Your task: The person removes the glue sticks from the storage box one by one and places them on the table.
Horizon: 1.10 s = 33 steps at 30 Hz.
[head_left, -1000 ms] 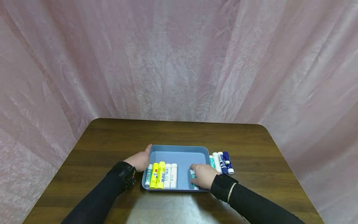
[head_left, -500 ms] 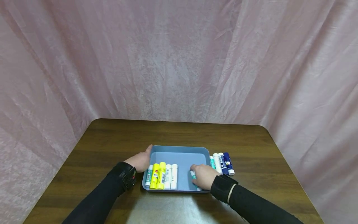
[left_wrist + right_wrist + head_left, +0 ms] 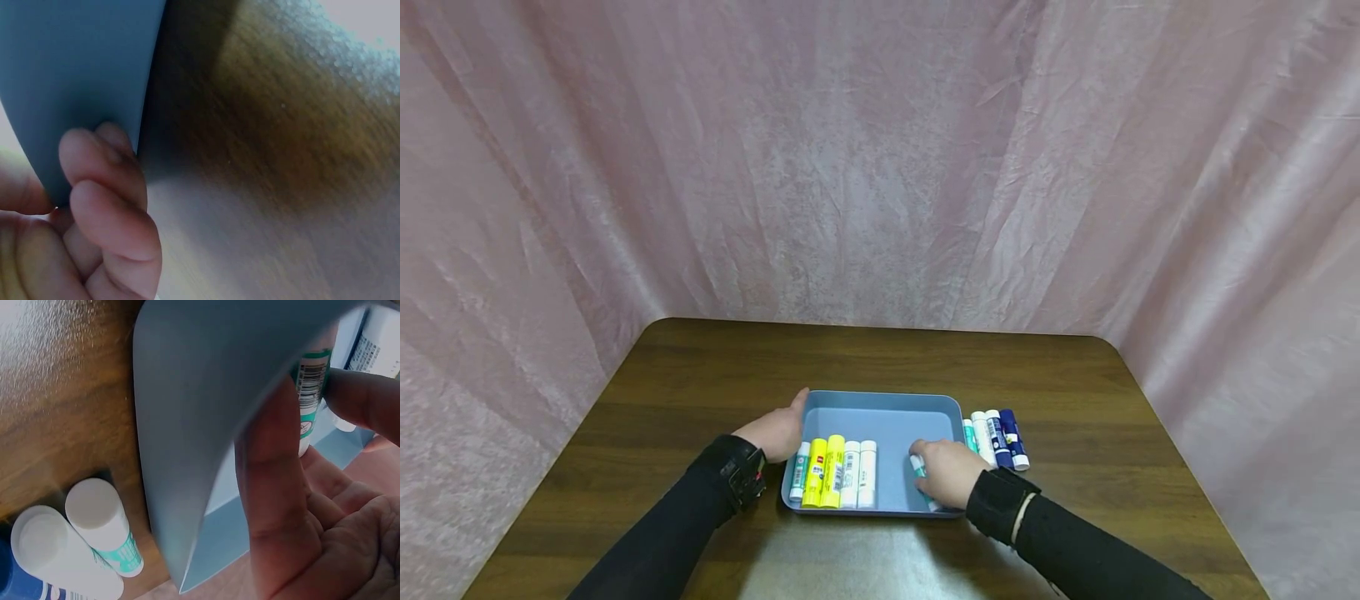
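My left hand (image 3: pixel 775 432) grips the left side of a blue tray (image 3: pixel 880 398), its thumb at the rim. In the left wrist view the fingers (image 3: pixel 103 215) curl against the tray's outer wall. Inside the tray's right part, my right hand (image 3: pixel 950 473) pinches a white-and-teal glue stick (image 3: pixel 312 381) between thumb and finger; the hand partly covers it in the head view. On the tray's left lie another teal-labelled glue stick (image 3: pixel 800 472), two yellow glue sticks (image 3: pixel 823 472) and two white ones (image 3: pixel 858 475), side by side.
Just right of the tray, a row of glue sticks lies on the wooden table (image 3: pixel 880 354): a teal-and-white one (image 3: pixel 970 435), a white one (image 3: pixel 982 439) and two dark blue ones (image 3: pixel 1007 437). A pink curtain (image 3: pixel 880 167) hangs behind the table.
The glue stick in my right hand has tilted slightly, its near end swinging to the right. My left hand keeps its place on the tray.
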Available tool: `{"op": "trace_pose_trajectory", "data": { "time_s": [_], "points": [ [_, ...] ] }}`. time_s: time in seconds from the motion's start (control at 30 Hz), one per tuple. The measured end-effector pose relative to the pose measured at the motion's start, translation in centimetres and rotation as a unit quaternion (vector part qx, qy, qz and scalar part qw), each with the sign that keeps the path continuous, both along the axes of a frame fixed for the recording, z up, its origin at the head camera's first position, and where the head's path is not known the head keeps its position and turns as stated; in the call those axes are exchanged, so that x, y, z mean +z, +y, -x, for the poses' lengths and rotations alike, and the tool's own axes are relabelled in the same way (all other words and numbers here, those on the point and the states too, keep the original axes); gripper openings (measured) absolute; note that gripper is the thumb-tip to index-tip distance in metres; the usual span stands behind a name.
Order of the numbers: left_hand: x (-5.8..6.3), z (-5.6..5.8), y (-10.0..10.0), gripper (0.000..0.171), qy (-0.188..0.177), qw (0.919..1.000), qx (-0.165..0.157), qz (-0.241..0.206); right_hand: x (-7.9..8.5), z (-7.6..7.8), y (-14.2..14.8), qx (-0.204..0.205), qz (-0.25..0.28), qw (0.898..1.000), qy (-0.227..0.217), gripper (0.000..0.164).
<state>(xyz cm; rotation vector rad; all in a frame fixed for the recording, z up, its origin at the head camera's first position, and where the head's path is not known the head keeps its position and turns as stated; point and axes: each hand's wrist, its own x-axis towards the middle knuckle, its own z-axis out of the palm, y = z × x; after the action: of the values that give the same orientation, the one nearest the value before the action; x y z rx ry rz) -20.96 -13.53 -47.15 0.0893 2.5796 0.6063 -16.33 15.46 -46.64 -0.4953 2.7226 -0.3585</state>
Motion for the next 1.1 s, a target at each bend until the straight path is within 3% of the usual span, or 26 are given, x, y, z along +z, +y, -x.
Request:
{"op": "trace_pose_trajectory", "data": {
  "time_s": [0.3, 0.8, 1.1],
  "points": [
    [0.0, 0.2, 0.0, 0.074, -0.004, 0.9999, 0.009, 0.002, 1.1, 0.0, 0.6, -0.004, 0.034, 0.999, 0.027, 0.04],
    [-0.2, 0.3, -0.1, 0.074, -0.007, 0.9999, 0.008, -0.003, 2.3, 0.1, 1.2, -0.047, 0.055, 0.997, 0.014, 0.04],
    [-0.4, 0.4, -0.1, 0.076, -0.007, 0.9999, 0.012, -0.006, 2.9, 0.2, 1.9, -0.048, 0.071, 0.996, 0.036, 0.04]
  ]
}}
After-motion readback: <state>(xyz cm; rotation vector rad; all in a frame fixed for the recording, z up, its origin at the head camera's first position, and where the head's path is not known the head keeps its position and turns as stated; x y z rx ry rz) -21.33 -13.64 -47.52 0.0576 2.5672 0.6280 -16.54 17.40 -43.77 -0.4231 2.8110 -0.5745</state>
